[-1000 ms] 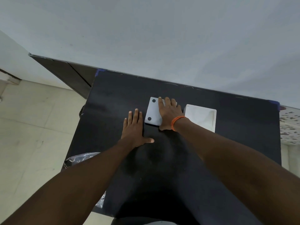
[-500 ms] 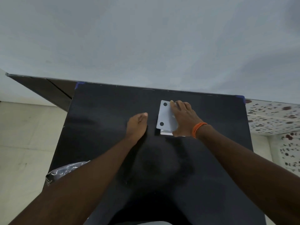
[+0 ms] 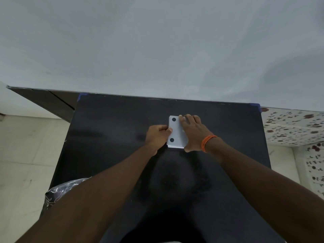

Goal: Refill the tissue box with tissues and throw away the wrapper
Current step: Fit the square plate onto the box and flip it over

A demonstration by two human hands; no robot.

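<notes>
Nearest the person, a bag (image 3: 57,192) with a crinkly dark print sits by the near left edge of the black table (image 3: 108,137). Farther out, both hands meet at the white box (image 3: 176,133). The left hand (image 3: 157,134) is curled against the box's left edge, thumb on top. The right hand (image 3: 193,132) lies flat over the right half, fingers bent over the far edge. Both hold the box, which rests on the table, mid-way across.

The box's long side runs away from the person, and the face with two black dots points up. That looks like the bottom.

If the left hand pulls hard, the panel could pop off and slide. The smooth box could also slip from under the flat right palm.
</notes>
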